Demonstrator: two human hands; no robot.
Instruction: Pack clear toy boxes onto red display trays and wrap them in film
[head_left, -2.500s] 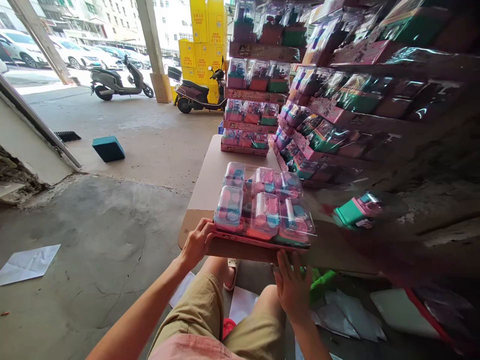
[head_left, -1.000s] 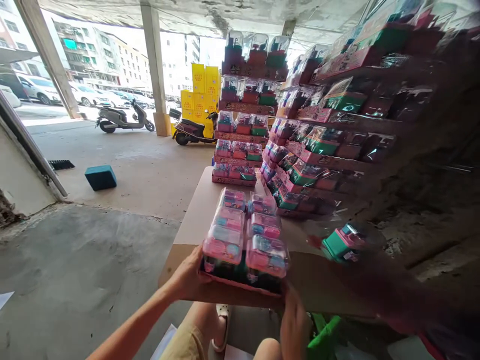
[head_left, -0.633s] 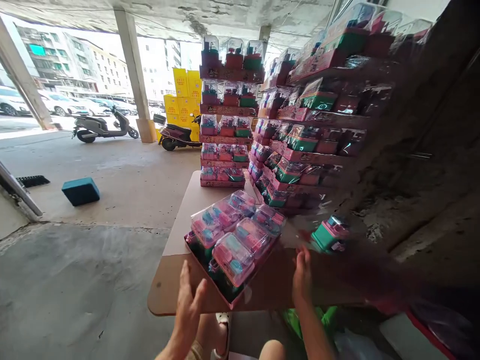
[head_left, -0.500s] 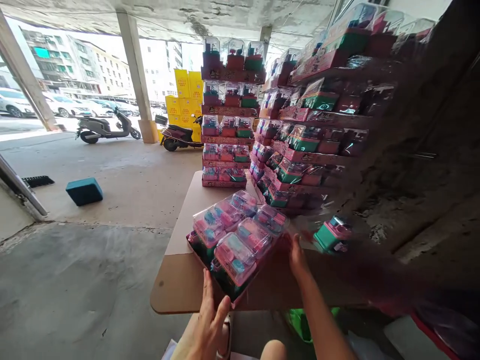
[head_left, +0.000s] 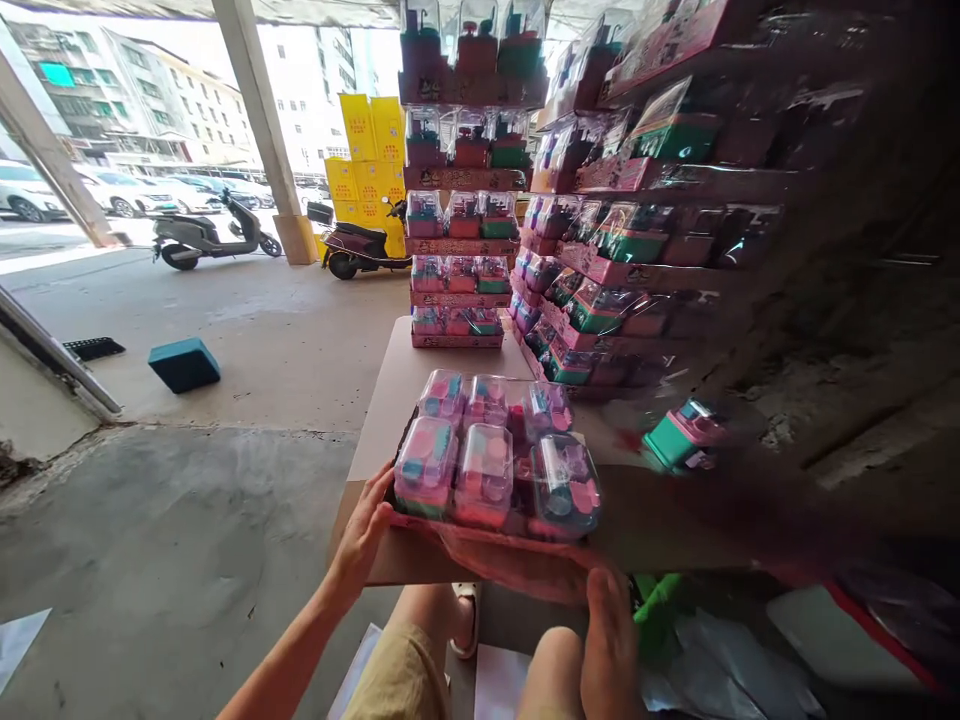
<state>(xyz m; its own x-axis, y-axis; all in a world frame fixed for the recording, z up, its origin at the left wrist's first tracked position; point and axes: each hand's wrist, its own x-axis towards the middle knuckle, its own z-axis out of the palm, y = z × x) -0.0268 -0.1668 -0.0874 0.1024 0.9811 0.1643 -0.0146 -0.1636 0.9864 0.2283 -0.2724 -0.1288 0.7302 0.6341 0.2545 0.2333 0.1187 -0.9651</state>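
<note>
A shrink-wrapped tray of toy boxes (head_left: pixel 495 460) with clear domed lids over pink and teal toys lies on the cardboard sheet (head_left: pixel 409 380) in front of me. My left hand (head_left: pixel 365 528) grips the tray's near left corner, thumb against its side. My right hand (head_left: pixel 609 635) is below the tray's near right edge, fingers closed on the loose plastic wrap (head_left: pixel 517 565) hanging from it.
Tall stacks of the same toy trays (head_left: pixel 459 215) stand at the sheet's far end and along the right (head_left: pixel 622 240). A single teal and pink toy (head_left: pixel 686 435) lies to the right. Two scooters, yellow crates (head_left: pixel 371 150) and a teal block (head_left: pixel 184 363) are on the concrete beyond.
The tray was turned at an angle with both hands off it; now it lies square to me again and both hands hold it at the near corners.
</note>
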